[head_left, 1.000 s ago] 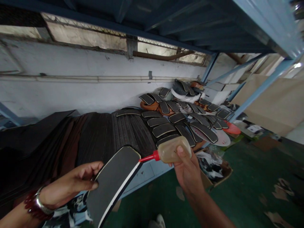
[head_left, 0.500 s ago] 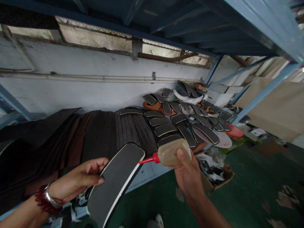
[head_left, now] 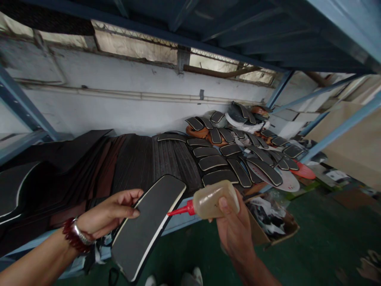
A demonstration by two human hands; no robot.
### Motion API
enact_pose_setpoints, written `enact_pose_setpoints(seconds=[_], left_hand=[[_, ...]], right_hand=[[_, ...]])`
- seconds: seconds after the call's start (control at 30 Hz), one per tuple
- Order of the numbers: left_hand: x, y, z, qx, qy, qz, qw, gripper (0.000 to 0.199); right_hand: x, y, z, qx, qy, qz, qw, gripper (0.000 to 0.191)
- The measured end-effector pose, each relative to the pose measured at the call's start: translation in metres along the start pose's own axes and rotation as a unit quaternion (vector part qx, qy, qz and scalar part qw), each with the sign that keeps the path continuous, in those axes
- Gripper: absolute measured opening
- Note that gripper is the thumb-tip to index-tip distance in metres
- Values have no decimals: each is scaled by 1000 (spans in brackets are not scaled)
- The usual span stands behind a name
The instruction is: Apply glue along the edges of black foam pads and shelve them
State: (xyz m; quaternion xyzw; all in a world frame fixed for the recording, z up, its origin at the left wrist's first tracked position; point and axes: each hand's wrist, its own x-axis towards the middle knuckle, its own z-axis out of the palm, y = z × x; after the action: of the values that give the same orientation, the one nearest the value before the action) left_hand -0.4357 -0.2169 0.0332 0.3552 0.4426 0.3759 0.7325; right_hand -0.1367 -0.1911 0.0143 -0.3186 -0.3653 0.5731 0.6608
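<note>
My left hand grips a dark curved panel by its left edge, thumb on the grey face. A pale line runs around the panel's border. In my right hand is a squeeze bottle of yellowish liquid, lying nearly level. Its red nozzle points left, and the tip is at the pale line on the panel's right edge. Whether the tip touches the panel is too fine to tell.
Similar panels cover the shelf behind, beside stacked dark sheets. An open carton of scraps stands at the lower right. Blue beams frame the shelf, with a metal deck overhead.
The nozzle tip has moved down and left along the panel's right edge. The camera view has shifted slightly left, and both hands keep their hold.
</note>
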Motion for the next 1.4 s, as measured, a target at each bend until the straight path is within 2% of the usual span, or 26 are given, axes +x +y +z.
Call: enact_pose_setpoints(seconds=[0.17,0.4,0.57,0.77,1.0,1.13,1.23,1.37,1.4], left_hand=[[2,0,2,-12,36,0,999,27],[4,5,6,-25,82,2,996,30],[8,8,4,-34,115,0,993,29],[14,9,1,-44,139,-2,989,26],[14,14,0,-46,183,2,982,22],[13,15,-2,-52,201,10,978,20],[12,16,-5,-59,226,17,972,19],[10,10,-2,-70,250,34,965,24],[10,8,0,-69,250,39,965,25]], right_hand=[[-5,7,1,-6,3,7,1000,55],[-15,6,5,2,-86,-5,996,50],[-23,10,0,-1,-139,1,990,55],[-31,10,3,-18,-192,-31,981,56],[-38,1,19,-52,-176,-43,982,58],[-41,3,24,-47,-141,-8,989,59],[-42,14,25,-1,-122,44,992,61],[-23,30,29,94,-89,216,968,47],[-14,32,30,106,-75,241,962,42]])
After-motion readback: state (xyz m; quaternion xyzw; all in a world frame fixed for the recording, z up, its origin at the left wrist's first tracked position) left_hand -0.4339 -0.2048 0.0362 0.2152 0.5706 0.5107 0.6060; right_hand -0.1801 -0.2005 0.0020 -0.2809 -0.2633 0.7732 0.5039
